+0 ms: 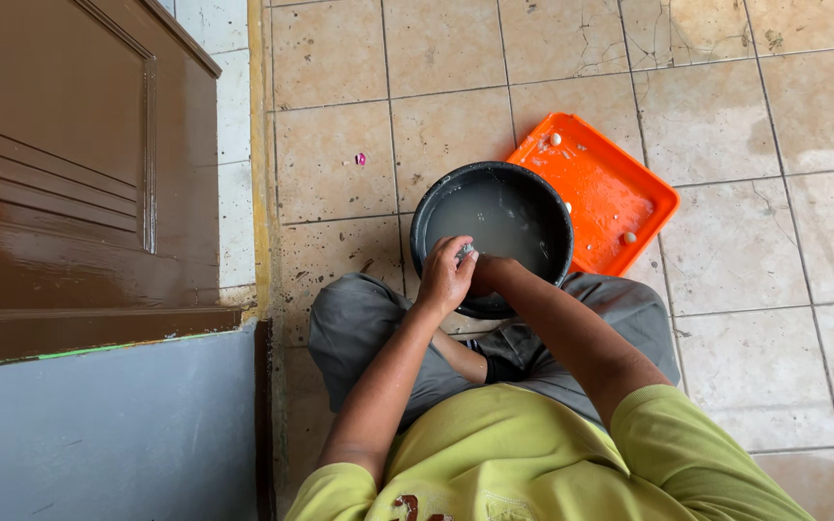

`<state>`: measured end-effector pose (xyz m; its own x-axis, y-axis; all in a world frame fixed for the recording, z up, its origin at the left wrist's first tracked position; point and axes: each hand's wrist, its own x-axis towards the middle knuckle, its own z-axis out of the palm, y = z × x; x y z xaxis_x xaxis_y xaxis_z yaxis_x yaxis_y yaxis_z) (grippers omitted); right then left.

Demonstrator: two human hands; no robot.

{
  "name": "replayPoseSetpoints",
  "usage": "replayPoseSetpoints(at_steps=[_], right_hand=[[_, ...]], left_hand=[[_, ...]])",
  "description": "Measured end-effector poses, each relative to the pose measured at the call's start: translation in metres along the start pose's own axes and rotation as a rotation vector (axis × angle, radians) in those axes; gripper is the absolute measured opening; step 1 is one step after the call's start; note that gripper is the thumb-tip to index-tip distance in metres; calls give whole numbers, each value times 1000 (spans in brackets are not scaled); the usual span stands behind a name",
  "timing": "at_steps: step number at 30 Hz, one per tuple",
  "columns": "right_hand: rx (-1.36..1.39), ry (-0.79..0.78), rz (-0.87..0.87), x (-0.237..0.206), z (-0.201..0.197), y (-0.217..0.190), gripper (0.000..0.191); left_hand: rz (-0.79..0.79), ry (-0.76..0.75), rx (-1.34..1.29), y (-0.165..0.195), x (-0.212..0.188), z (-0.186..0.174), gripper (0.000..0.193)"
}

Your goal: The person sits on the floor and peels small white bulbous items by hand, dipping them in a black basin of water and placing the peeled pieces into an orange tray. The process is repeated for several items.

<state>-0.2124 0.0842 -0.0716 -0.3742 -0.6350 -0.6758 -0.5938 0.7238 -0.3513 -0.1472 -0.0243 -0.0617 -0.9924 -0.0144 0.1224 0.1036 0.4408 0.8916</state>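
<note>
- A home, at a doorway or porch.
- Cracked, stained beige floor tiles [707,125] show it.
- A brown wooden door [60,145] stands beside a grey wall [108,425].
- A black basin [533,188] and an orange tray [610,188] sit on the floor.

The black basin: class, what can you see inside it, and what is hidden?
The black basin holds cloudy grey water. Both hands, left and right, cover its near edge; the bottom cannot be seen.
</note>
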Motion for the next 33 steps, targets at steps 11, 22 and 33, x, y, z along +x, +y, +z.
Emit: replayPoseSetpoints(at_steps=[11, 22, 33], right_hand=[[80, 281, -28, -32, 19, 1, 18], [505, 868, -44, -69, 39, -28, 19], [362, 565, 32, -61, 54, -31, 25]], left_hand=[[-31, -76, 101, 11, 12, 4, 33], [-122, 65, -156, 25, -20, -13, 30], [-167, 81, -244, 27, -26, -3, 31]])
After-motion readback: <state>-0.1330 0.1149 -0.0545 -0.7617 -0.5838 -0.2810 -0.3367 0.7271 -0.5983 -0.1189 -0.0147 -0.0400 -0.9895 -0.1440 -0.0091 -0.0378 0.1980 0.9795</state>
